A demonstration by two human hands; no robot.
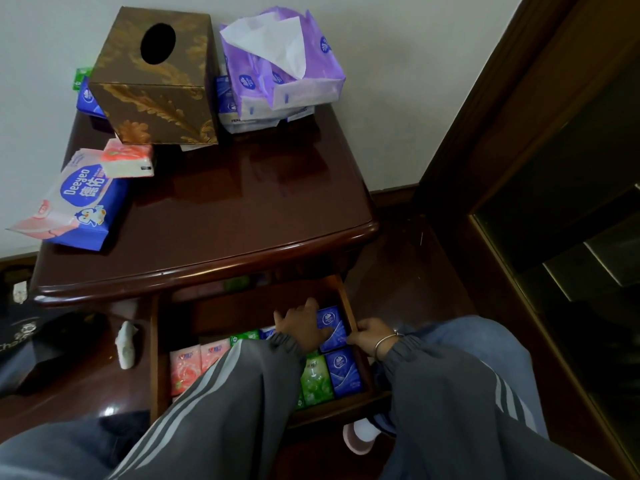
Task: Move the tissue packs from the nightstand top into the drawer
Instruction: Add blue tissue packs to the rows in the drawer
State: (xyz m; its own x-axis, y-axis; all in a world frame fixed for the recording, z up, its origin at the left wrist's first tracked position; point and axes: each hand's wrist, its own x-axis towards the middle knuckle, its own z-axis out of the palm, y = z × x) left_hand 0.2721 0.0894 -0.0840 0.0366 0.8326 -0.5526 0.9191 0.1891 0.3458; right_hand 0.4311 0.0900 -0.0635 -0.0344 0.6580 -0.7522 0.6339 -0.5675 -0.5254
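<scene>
Square brown tissue box [152,77] with gold leaf pattern and dark oval top opening, upright near a plain white wall [398,81], crumpled white tissue [126,344] on glossy dark wooden floor [408,271], black bag [34,341] with pale lettering at far left, dark wooden door frame [485,116] at right

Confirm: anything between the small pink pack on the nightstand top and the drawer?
Nothing visible blocks it. The small pink pack lies on the Deeyeo pack, uncovered; the drawer stands open below the front edge. The left hand and right hand hold a blue pack at its right side.
</scene>
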